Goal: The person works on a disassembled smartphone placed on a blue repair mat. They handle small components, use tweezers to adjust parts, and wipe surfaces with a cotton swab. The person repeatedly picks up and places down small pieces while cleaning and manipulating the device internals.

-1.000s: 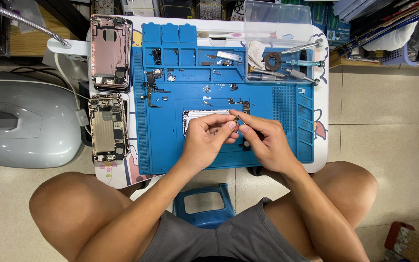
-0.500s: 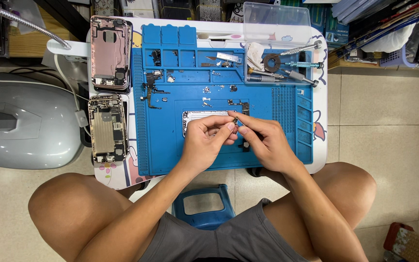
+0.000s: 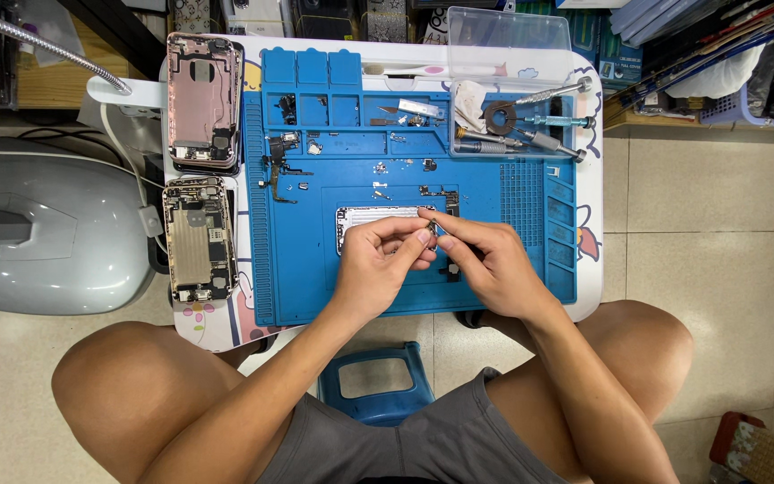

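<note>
Over the blue repair mat (image 3: 306, 269), my left hand (image 3: 380, 265) and my right hand (image 3: 487, 262) meet, fingertips pinched together on a tiny dark phone part (image 3: 430, 229). Just behind the fingers lies a silver rectangular plate (image 3: 365, 218), partly covered by my left hand. Several small screws and parts (image 3: 387, 166) are scattered on the mat farther back. What exactly each fingertip grips is too small to make out.
Two opened phone shells lie left of the mat, a pink one (image 3: 203, 99) and a gold one (image 3: 197, 240). A clear tray (image 3: 512, 116) with screwdrivers stands at the back right. A grey rounded case (image 3: 47, 233) is on the floor left; a blue stool (image 3: 374, 385) sits between my knees.
Both hands stay together over the mat; the fingertips have shifted slightly around the small part. Nothing else moved.
</note>
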